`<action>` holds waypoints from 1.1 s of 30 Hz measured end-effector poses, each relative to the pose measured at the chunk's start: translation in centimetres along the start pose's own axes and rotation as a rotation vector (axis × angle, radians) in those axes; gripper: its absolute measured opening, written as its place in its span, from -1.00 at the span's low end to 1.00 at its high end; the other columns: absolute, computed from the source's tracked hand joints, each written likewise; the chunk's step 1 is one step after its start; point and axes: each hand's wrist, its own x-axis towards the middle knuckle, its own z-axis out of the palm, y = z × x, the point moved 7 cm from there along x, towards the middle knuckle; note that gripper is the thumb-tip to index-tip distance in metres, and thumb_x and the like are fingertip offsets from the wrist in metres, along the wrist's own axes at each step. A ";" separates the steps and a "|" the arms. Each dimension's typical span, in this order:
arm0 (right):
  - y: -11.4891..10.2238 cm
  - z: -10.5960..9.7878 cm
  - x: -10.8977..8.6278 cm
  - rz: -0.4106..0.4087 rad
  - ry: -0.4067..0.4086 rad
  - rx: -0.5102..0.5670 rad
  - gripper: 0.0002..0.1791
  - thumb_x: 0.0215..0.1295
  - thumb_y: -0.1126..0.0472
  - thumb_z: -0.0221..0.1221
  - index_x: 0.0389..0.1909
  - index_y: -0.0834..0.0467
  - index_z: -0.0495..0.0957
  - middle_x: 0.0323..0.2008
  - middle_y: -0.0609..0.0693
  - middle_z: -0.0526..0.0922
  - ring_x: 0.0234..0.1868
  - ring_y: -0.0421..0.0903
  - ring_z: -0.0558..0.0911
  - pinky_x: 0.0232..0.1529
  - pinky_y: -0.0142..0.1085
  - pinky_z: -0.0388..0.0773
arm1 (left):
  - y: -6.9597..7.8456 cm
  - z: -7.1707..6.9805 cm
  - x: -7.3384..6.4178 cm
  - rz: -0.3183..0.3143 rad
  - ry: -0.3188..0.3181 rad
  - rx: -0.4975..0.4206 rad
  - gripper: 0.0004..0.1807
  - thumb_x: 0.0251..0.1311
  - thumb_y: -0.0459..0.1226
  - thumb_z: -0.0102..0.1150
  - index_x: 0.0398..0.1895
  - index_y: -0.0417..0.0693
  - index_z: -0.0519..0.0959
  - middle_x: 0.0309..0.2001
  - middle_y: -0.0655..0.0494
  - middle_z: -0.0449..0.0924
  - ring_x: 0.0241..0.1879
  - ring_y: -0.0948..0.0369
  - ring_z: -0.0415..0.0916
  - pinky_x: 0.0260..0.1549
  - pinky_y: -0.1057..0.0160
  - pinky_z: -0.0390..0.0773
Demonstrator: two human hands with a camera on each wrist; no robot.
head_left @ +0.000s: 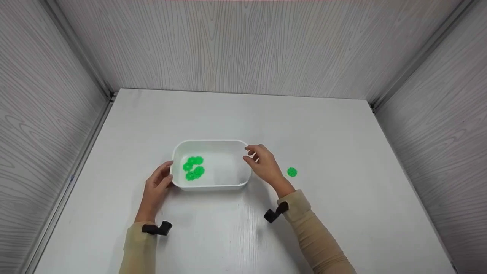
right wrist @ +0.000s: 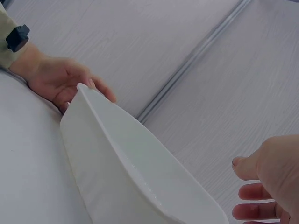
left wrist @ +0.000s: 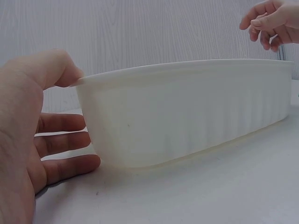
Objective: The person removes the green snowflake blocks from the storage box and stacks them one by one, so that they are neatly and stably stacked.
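Observation:
A white rectangular plastic tub [head_left: 213, 187] stands on the white table. Several green, scalloped-edge discs [head_left: 198, 171] lie inside it, bunched toward its left end. My left hand [head_left: 155, 187] grips the tub's left end; in the left wrist view the thumb is on the rim and the other fingers [left wrist: 70, 165] lie along the outer wall. Over the tub's right end hovers my right hand [head_left: 265, 164], its fingers loosely bent and thumb apart, with nothing between them. One more green disc [head_left: 292, 172] lies on the table, to the right of the right hand.
Pale wood-grain panels [head_left: 236, 49] enclose the table at the back and both sides. Each wrist carries a small black camera mount [head_left: 156, 228] over a beige sleeve [head_left: 139, 247]. The table surface [head_left: 342, 213] extends around the tub.

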 end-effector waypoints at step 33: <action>-3.4 12.3 3.4 0.005 -0.341 0.021 -0.64 0.23 0.17 0.21 0.03 0.19 0.51 -0.19 0.00 0.51 -0.29 -0.16 0.51 -0.26 -0.43 0.46 | 1.1 0.4 -0.4 0.061 -0.010 0.042 -0.55 0.34 -0.33 -0.04 0.29 -0.23 0.29 0.12 -0.35 0.37 0.02 -0.23 0.35 -0.17 0.32 0.53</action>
